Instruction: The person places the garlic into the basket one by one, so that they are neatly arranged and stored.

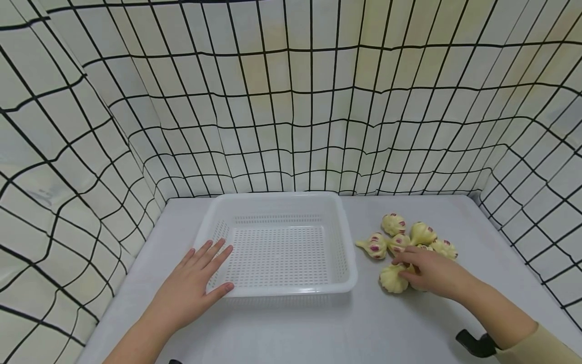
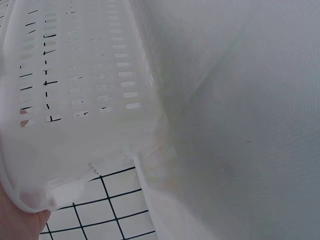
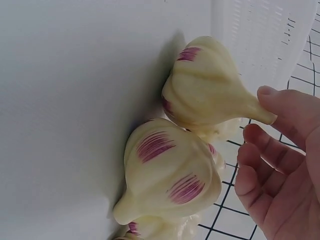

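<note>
A white perforated plastic basket (image 1: 291, 291) sits at the middle of the table. My left hand (image 1: 193, 288) lies flat over its front left corner with fingers spread; the left wrist view shows this hand (image 2: 22, 220) only partly, behind the rim. At right, several cream garlic bulbs (image 1: 376, 246) with purple streaks lie bunched together. My right hand (image 1: 432, 270) is at the nearest bulb (image 1: 393, 279). In the right wrist view its thumb touches the stem of that garlic bulb (image 3: 205, 85), and the fingers curl on the stem's other side. The bulb stands low at the table surface.
A black wire grid (image 1: 311, 126) with white sheeting behind it encloses the back and sides of the white-covered table (image 1: 291, 333). A black curved piece (image 1: 476, 345) is at my right wrist. Another garlic bulb (image 3: 170, 170) lies close beside the touched one.
</note>
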{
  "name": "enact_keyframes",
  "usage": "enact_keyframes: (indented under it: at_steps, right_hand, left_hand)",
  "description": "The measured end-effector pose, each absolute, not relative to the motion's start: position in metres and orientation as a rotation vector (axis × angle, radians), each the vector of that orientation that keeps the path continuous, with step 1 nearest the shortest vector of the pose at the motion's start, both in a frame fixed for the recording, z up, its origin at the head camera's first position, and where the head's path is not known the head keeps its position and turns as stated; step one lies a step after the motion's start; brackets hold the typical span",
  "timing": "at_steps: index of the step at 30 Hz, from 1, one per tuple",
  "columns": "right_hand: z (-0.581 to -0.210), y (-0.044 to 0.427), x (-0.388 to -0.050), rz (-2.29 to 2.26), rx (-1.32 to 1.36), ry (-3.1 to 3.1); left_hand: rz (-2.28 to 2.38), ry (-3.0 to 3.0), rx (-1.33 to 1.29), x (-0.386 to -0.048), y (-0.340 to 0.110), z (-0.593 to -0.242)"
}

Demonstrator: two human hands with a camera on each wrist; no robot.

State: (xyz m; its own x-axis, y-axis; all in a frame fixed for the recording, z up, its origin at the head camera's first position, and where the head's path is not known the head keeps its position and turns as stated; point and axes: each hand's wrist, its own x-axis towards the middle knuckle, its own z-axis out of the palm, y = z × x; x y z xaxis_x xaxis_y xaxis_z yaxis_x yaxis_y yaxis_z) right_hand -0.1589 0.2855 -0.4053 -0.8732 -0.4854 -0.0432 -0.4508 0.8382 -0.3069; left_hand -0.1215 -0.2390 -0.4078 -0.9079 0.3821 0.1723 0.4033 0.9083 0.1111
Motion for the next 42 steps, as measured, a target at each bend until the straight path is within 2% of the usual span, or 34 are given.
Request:
enact_keyframes:
  at_steps: [14, 25, 42]
  right_hand:
    - [-0.400, 0.287, -0.159, -0.377, -0.792, 2.966]
    - [-0.368, 0.286, -0.164, -0.381, -0.829, 3.025]
    - [-0.326, 0.263, -0.204, -0.507, -0.826, 3.082]
  left_hand:
    - [-0.211, -2.918, -0.616, -0.121, -0.240, -0.408]
    - [-0.229, -2.913, -0.628, -0.121, -0.240, -0.404]
    - [-0.190, -2.912, -0.664, -0.124, -0.239, -0.404]
